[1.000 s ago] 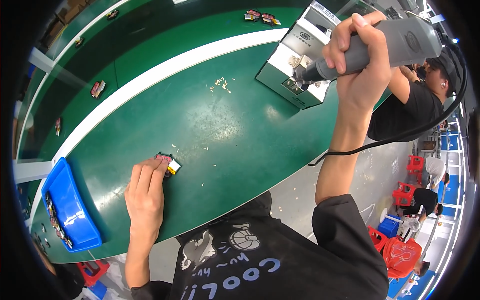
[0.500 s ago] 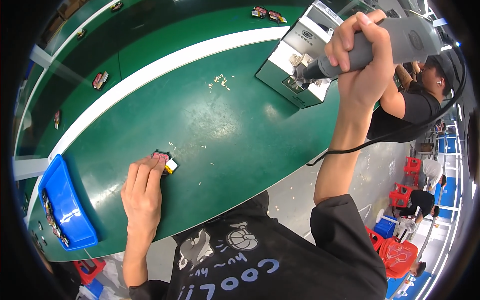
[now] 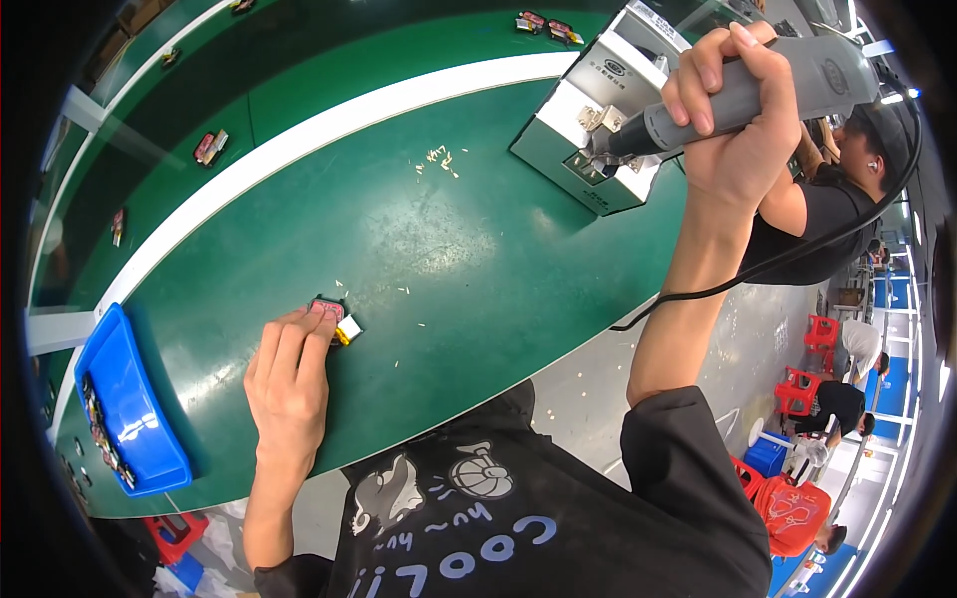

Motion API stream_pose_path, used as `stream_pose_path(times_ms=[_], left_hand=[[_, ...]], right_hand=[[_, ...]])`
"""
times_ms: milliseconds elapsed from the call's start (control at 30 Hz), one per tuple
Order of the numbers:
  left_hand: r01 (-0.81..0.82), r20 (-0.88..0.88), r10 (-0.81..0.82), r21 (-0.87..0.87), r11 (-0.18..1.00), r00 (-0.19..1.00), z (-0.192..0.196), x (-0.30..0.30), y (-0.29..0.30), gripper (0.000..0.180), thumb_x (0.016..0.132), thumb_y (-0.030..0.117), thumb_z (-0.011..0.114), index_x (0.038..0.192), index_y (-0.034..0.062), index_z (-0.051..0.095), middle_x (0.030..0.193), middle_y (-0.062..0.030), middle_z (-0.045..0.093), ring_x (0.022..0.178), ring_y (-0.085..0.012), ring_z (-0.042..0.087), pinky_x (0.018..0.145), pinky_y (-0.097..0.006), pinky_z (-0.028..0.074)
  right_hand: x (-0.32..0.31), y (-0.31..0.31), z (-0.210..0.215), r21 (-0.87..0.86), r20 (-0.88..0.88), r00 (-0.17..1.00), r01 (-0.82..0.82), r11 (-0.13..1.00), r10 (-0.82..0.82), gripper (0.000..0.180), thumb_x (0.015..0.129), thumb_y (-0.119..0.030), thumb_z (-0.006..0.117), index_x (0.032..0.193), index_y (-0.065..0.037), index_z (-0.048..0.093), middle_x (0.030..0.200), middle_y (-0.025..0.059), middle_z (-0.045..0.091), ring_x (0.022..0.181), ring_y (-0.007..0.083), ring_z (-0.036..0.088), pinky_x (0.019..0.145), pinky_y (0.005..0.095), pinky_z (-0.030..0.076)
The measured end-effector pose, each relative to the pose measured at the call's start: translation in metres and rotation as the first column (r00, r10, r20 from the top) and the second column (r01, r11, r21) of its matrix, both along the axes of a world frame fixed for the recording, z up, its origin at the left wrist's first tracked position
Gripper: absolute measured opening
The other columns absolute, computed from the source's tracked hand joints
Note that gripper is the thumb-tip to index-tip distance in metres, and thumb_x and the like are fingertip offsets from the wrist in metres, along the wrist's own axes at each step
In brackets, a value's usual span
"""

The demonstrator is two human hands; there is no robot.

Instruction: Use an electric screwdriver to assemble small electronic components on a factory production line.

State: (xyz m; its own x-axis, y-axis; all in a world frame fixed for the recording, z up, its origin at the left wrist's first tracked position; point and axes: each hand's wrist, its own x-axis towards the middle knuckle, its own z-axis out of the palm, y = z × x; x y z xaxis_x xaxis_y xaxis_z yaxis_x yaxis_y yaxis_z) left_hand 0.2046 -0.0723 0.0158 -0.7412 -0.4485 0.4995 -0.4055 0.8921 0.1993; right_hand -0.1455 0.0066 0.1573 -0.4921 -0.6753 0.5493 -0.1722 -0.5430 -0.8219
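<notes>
We grip a grey power driver (image 3: 812, 82) in the right hand (image 3: 743, 135) and a small red-and-black part (image 3: 327, 308) in the left hand (image 3: 289, 379)

Our right fingers wrap round the driver, its tip right at the pale box (image 3: 606, 92) on the far right. Our left fingertips grasp the part on the green bench (image 3: 498, 319), left of the middle, its silver-and-yellow piece (image 3: 348, 328) to the right; a blue tray (image 3: 150, 424) sits farther left

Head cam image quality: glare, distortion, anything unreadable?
Head view: glare patches on the green tabletop and blue tray; head view: heavy fisheye bend in the white rail, black corners; head view: left hand and right hand fairly sharp, but fine detail on the small red-and-white part too small to resolve.
</notes>
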Motion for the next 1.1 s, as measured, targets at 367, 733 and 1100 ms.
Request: stream_pose_path(times_ms=[367,733,1100], left_hand=[[0.067,-0.013,-0.068,-0.049,0.997,0.998,0.000,0.002,0.003,0.029,0.066,-0.001,0.070,0.095,-0.0015,0.070,0.095,-0.0092,0.068,0.088,-0.0258,0.068,0.069,-0.034,0.058],[0.164,-0.020,-0.181,-0.334,0.928,0.983,-0.019,-0.004,0.012,0.013,0.073,0.002,0.069,0.086,-0.0012,0.068,0.088,-0.0101,0.066,0.080,-0.0238,0.067,0.058,-0.027,0.047],[0.186,-0.012,-0.198,-0.283,0.941,0.980,-0.020,0.003,0.013,0.012,0.073,-0.001,0.069,0.084,-0.0041,0.067,0.081,-0.0125,0.061,0.080,-0.0277,0.067,0.062,-0.031,0.053]], right_hand=[[0.026,-0.003,-0.008,0.053,0.062,0.994,-0.092,0.994,0.089,0.018,0.096,-0.014,0.049,0.082,-0.007,0.042,0.067,0.0069,0.045,0.043,0.0128,0.036,0.046,0.0292,0.035],[0.125,0.006,-0.042,-0.080,0.112,0.897,-0.421,0.903,0.428,0.020,0.100,-0.020,0.039,0.100,-0.003,0.049,0.072,0.0080,0.047,0.043,0.0135,0.039,0.045,0.0319,0.037],[0.169,-0.004,-0.067,-0.023,0.140,0.882,-0.452,0.892,0.450,0.017,0.103,-0.020,0.036,0.100,-0.004,0.041,0.076,0.0115,0.050,0.043,0.0175,0.044,0.046,0.0355,0.041]])
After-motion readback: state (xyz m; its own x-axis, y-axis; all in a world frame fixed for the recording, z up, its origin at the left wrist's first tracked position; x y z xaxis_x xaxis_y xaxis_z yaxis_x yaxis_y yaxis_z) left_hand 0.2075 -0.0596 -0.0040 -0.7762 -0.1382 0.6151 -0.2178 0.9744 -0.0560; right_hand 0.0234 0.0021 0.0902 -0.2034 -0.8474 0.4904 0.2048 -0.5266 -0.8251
